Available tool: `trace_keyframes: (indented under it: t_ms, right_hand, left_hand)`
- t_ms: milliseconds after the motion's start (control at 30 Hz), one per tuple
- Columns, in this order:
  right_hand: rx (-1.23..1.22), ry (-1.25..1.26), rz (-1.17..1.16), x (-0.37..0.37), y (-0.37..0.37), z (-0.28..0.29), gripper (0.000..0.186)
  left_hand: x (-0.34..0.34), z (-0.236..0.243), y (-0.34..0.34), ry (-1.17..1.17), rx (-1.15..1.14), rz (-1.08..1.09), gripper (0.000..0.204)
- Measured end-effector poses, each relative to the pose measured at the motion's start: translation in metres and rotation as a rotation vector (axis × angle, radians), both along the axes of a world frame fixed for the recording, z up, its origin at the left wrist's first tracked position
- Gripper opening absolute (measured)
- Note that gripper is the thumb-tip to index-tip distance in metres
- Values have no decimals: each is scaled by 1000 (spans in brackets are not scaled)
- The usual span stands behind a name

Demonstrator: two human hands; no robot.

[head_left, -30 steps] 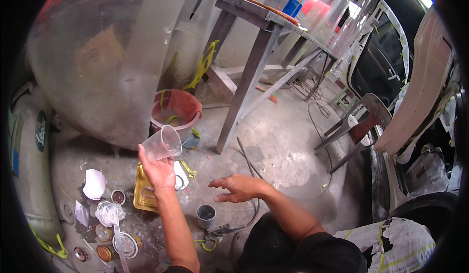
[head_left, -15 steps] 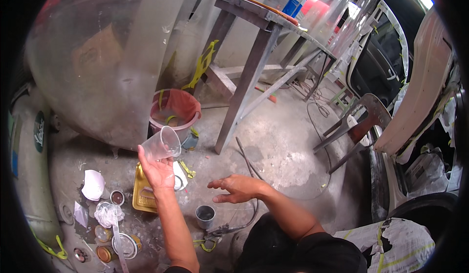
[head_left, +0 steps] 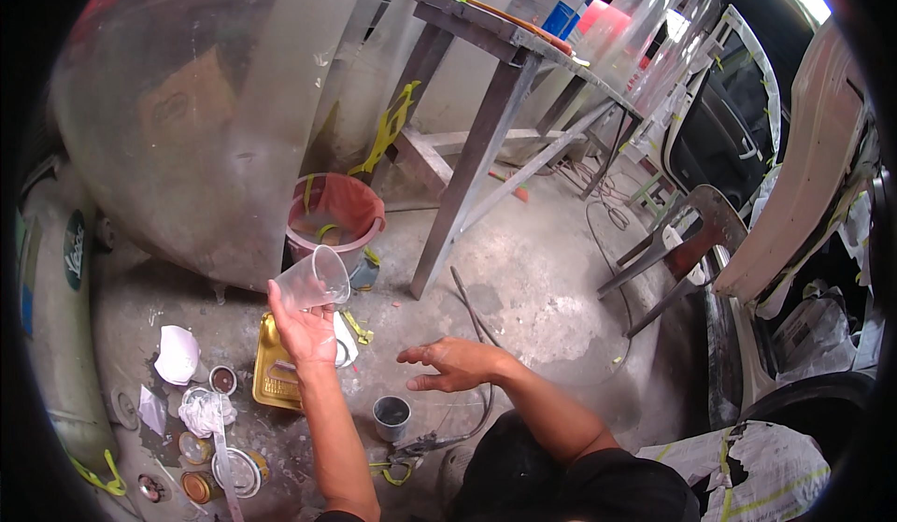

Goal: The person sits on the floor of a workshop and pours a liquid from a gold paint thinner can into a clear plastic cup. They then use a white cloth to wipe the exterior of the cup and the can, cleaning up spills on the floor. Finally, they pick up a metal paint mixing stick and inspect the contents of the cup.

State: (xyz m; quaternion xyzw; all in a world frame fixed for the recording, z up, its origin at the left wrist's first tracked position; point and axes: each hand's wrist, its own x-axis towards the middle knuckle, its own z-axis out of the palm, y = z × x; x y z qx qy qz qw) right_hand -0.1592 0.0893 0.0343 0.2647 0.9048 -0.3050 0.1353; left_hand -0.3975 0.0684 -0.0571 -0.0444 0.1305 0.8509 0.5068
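A clear plastic cup [head_left: 315, 282], tilted with its mouth to the upper right, rests in my left hand [head_left: 306, 333]. The fingers of that hand curl round its underside. My right hand [head_left: 451, 363] hovers over the floor with its fingers stretched out and nothing in them. Below it stands a cup with dark grey contents [head_left: 391, 415]. Beneath my left hand lies a yellow tray [head_left: 271, 386], partly hidden by my wrist. A white sheet [head_left: 346, 340] and a scrap of yellow tape [head_left: 359, 326] lie beside the tray.
A pink bucket [head_left: 366, 239] stands near a wooden bench [head_left: 476, 139]. Several small tins, a white cloth [head_left: 207, 412] and a white bowl-like piece [head_left: 177, 354] lie at left, near a green cylinder [head_left: 70, 335]. A hose [head_left: 481, 316] crosses the floor; a chair [head_left: 687, 242] stands at right.
The cup and both hands keep almost the same pose. The whole view has shifted very slightly.
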Motion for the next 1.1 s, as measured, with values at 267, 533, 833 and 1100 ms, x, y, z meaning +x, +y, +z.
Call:
trace_keyframes:
  t_ms: [267,533,833,1100]
  right_hand:
    - [17,37,-42,0,-4,2,55]
    - [59,218,-94,-5,-3,14,46]
    - [164,456,-347,-10,-2,13,39]
    - [84,658,-506,-12,-1,10,30]
  left_hand:
    - [0,4,-2,-4,-13,1,55]
    - [1,3,-1,6,-27,-6,56]
    - [1,4,-2,-1,-15,-5,57]
    - [1,1,0,-10,-7,-11,56]
